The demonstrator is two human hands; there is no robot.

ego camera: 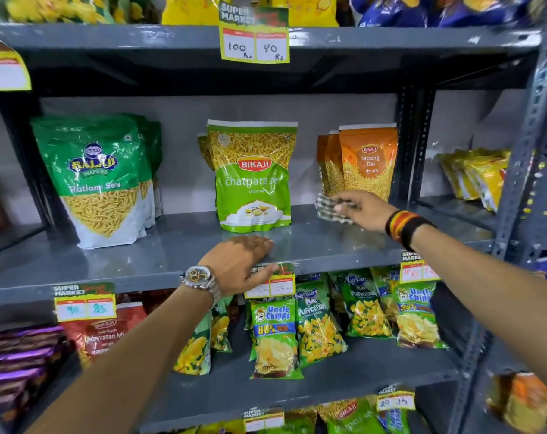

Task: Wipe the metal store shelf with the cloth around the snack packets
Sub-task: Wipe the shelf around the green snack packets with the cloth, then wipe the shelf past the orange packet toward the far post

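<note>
Left hand [239,261]: released, palm flat on the front lip of the grey metal shelf [159,252]. Right hand [364,211]: grasping the checked cloth [328,208], pressed to the shelf just before the Moong Dal packets [367,161]. Behind: Bikaji Chatpata Sev packet [253,177], upright; Balaji Ratlami Sev packets [100,180] leftward.

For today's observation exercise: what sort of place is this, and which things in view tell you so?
Most likely a small grocery shop: a grey metal shelf stocked with snack packets, and a "Super Market" price tag handwritten in rupees.
</note>
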